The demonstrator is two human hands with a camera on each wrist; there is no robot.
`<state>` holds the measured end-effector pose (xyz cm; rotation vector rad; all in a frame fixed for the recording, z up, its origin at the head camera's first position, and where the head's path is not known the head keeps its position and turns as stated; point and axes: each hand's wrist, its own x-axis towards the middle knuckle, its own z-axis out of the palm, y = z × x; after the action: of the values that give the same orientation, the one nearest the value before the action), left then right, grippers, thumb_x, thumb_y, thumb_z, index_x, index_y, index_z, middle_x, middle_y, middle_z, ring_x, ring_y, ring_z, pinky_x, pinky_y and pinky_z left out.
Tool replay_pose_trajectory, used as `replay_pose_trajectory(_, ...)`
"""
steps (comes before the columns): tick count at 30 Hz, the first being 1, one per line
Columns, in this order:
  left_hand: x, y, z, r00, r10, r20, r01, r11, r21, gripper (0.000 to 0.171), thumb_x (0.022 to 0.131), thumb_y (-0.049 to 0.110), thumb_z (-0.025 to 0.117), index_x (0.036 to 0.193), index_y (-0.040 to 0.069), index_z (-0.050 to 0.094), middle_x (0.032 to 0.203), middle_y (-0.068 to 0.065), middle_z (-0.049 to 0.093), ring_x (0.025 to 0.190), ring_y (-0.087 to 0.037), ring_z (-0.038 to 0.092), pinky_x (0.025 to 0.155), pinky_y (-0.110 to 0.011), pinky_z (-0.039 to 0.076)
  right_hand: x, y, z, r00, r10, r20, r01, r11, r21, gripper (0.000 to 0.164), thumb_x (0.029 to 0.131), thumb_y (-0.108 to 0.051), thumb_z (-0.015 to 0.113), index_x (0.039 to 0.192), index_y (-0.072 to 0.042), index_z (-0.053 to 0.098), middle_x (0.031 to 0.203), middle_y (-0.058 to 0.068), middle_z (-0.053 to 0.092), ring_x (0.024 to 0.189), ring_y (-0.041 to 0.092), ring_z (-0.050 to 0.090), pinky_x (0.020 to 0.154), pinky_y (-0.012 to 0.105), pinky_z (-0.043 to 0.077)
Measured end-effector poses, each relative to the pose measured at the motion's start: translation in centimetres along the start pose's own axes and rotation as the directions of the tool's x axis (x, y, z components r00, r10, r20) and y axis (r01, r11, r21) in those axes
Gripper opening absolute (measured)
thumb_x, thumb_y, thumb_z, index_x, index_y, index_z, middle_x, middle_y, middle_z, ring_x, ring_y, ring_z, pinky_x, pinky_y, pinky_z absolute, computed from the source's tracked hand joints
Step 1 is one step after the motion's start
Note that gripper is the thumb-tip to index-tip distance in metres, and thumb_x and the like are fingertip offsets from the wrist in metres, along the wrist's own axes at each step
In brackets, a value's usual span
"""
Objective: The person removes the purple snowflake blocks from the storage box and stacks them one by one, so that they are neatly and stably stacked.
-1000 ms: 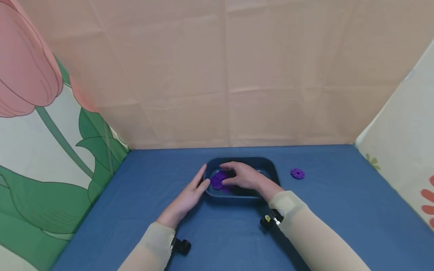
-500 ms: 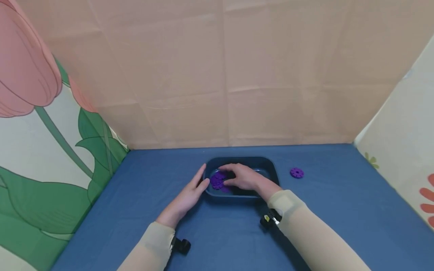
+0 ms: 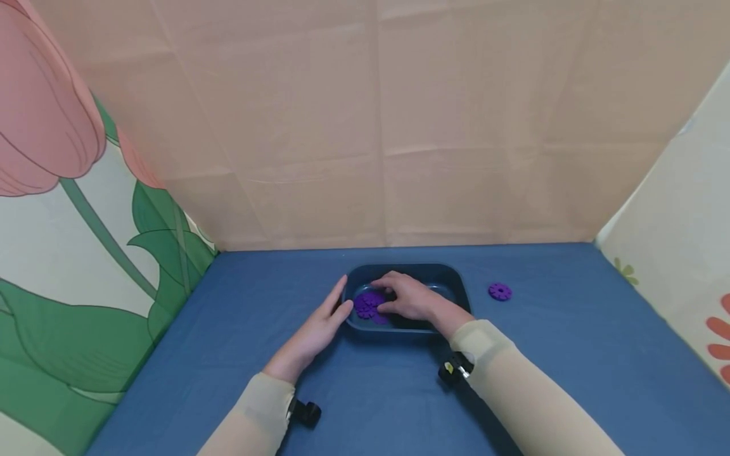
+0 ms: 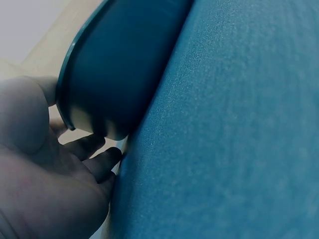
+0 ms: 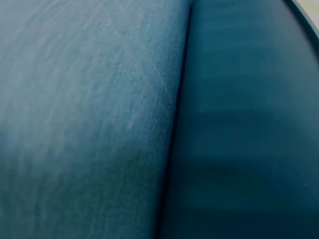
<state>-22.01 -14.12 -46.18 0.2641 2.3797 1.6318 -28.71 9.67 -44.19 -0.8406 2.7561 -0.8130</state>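
Note:
A dark blue rectangular bin (image 3: 453, 278) stands on the blue tabletop, with several purple notched plastic discs (image 3: 366, 305) piled at its left end. My left hand (image 3: 316, 329) rests against the bin's left wall, fingers extended; in the left wrist view, the left hand's fingers (image 4: 99, 159) touch the wall's outside and the thumb reaches its rim. Inside the bin, my right hand (image 3: 413, 297) is beside the pile, with bent fingers spread apart from the thumb. No disc shows between them; the fingertips are partly hidden. The right wrist view shows only the bin's outer wall (image 5: 244, 129) and cloth.
One purple disc (image 3: 500, 292) lies on the blue cloth (image 3: 547, 342) right of the bin. A beige backdrop (image 3: 388, 126) rises behind the table, and side panels with printed flowers stand at left and right. A small black camera (image 3: 308, 415) is worn on the left wrist.
My right thumb has shifted slightly to the right in the bin, and the discs near it look slightly rearranged. My left hand stays against the bin.

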Motion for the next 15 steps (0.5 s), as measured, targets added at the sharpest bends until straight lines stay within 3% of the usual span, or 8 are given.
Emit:
replay_pose_trajectory(8,-0.08,0.03,0.05,1.0,0.0,-0.001,0.0,1.0,0.003,0.064,0.093,0.072,0.044,0.148,0.062,0.012,0.163,0.022,0.009,0.154,-0.015,0.004,0.123,-0.058,0.008,0.27,0.14,0.71,1.0,0.022,0.0,-0.022,0.993,-0.112,0.052,0.091,-0.038,0.074,0.136,-0.015,0.062,0.122,0.004,0.058,0.108,0.02,0.056,0.097,0.04,0.05)
replay_pose_trajectory(15,-0.01,0.05,0.04,1.0,0.002,-0.001,-0.002,1.0,-0.002,0.064,0.093,0.072,0.044,0.148,0.061,0.012,0.162,0.023,0.01,0.154,-0.015,0.004,0.123,-0.057,0.008,0.36,0.13,0.85,1.0,0.023,-0.007,-0.024,0.992,-0.126,0.044,0.089,-0.037,0.076,0.127,-0.017,0.068,0.117,0.004,0.059,0.106,0.02,0.057,0.096,0.04,0.05)
